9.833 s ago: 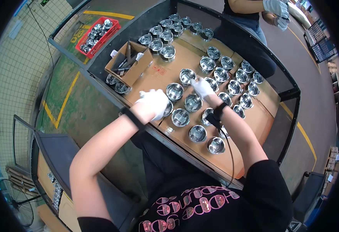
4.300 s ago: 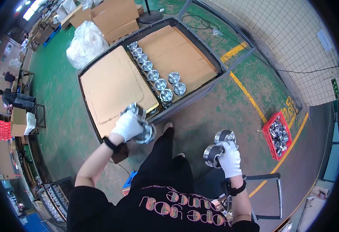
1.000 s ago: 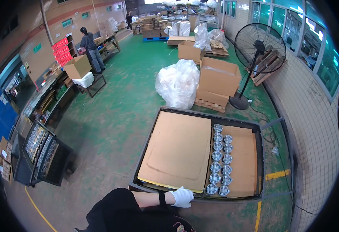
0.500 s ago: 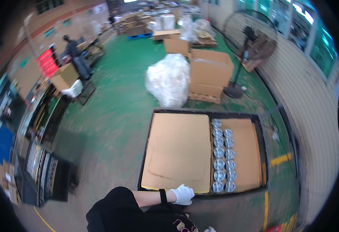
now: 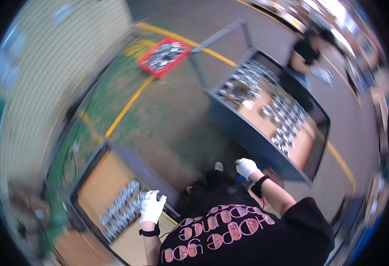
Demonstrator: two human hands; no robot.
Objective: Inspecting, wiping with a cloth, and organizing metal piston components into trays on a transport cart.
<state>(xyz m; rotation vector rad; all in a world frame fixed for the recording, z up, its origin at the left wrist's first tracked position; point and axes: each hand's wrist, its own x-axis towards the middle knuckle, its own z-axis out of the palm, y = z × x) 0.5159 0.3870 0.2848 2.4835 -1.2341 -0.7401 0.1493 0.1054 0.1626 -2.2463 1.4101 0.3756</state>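
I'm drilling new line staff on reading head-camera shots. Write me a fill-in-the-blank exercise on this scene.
1. Both hands wear ____ gloves.
2. The left hand rests at a row of shiny metal parts in the low ____-lined tray.
3. The crate on the floor is ____.
4. The right hand holds ____.

Missing words: white; cardboard; red; nothing

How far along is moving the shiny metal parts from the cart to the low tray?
Done: a cluster of metal parts already sits in the low tray. In hand: the left hand is at that cluster; the right hand looks empty. Left: many parts remain on the blue cart.
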